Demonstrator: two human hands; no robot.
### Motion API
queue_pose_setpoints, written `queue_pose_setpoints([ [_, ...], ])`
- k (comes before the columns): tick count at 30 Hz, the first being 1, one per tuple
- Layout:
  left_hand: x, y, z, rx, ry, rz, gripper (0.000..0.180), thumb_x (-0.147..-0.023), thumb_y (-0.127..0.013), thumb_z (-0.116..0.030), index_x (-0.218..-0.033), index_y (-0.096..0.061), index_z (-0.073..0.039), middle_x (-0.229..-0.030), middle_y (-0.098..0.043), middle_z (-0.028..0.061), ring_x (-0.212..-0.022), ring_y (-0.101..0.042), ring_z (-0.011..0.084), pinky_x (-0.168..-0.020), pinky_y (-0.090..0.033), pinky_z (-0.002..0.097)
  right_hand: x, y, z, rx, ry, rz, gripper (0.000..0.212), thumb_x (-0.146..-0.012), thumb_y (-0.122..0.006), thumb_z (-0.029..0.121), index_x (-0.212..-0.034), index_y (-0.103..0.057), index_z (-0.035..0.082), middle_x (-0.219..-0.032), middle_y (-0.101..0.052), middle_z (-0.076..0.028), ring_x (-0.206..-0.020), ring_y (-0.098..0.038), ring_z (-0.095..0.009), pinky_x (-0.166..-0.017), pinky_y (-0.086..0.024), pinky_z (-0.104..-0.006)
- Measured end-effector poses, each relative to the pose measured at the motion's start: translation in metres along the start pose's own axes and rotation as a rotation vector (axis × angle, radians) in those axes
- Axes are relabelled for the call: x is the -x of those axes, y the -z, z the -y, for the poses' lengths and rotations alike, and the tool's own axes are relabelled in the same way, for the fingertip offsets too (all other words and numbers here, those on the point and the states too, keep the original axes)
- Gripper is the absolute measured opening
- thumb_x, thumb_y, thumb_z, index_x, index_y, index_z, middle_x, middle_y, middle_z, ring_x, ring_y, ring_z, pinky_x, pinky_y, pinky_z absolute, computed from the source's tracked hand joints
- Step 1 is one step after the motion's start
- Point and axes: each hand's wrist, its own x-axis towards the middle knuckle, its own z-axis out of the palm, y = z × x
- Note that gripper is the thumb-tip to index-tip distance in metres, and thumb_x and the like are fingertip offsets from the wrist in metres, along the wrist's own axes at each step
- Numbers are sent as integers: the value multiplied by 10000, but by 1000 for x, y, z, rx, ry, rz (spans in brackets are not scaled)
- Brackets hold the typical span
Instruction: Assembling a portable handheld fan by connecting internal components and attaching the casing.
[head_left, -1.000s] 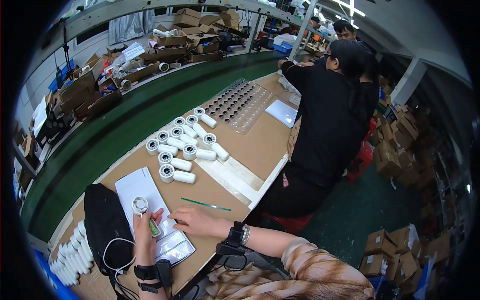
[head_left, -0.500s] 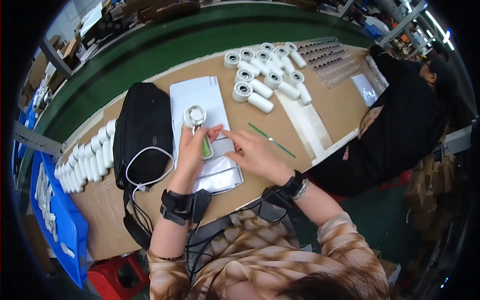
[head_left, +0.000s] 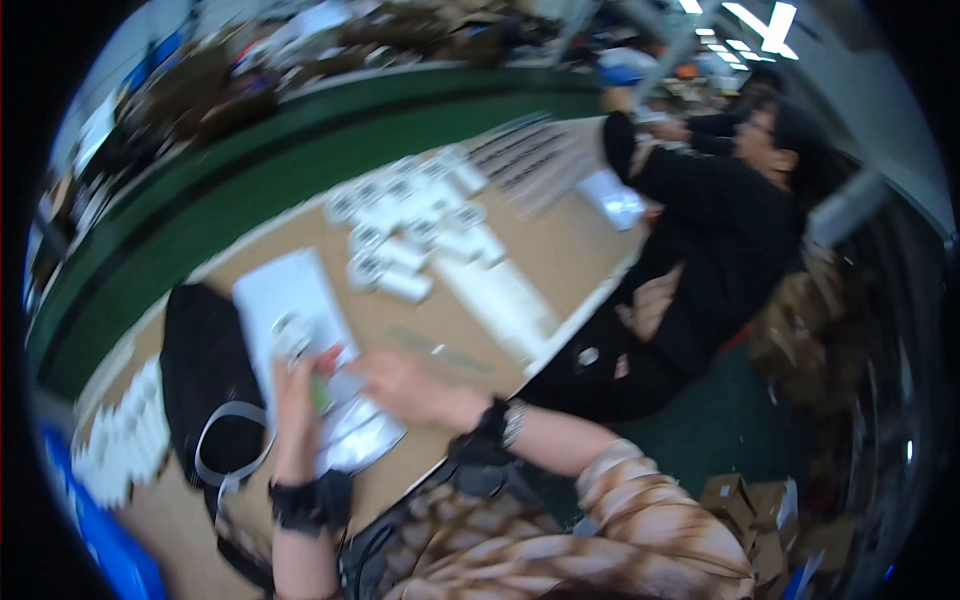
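Observation:
A white handheld fan with a round head is upright in my left hand, whose fingers are wrapped round its handle. A small green patch shows beside the handle. Close by on the right, my right hand reaches toward the fan, but motion smears its fingers. Under both hands lie white sheets and a glossy clear bag. Right of the sheets, a thin green strip rests on the brown tabletop.
Several white fans lie in rows farther back. Beyond them are clear trays. A black bag and more white pieces are at left, with a blue bin below. A co-worker in black sits at right.
The view has swung right and up, so the table things shift left and down and more of the co-worker shows. The fan stays in my left hand; the picture is now blurred.

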Motion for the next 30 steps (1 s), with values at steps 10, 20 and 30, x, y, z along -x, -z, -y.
queue_pose_setpoints([
  [10,-3,-8,-1,45,47,-17,315,-855,-458,-48,-1160,-383,-62,-844,-517,58,-936,-610,246,-771,-489,266,-12,22,8,-205,-261,163,382,-729,-637,75,-1072,-479,18,-975,-511,-164,-942,-508,-332,-821,-417,-414],
  [20,7,-7,-6,-36,109,-10,397,-841,-453,-37,-1222,-349,-75,-904,-511,57,-912,-611,225,-767,-488,266,-29,38,16,-456,-566,342,447,-707,-660,50,-1118,-483,28,-808,-498,-66,-720,-531,-174,-656,-463,-295],
  [30,14,-10,-6,-5,-72,-29,384,-880,-446,-45,-1245,-324,-55,-923,-527,75,-909,-605,202,-773,-483,280,-16,18,15,-676,-605,-25,458,-703,-648,44,-1128,-489,-17,-726,-564,-88,-621,-551,-183,-570,-439,-313],
])
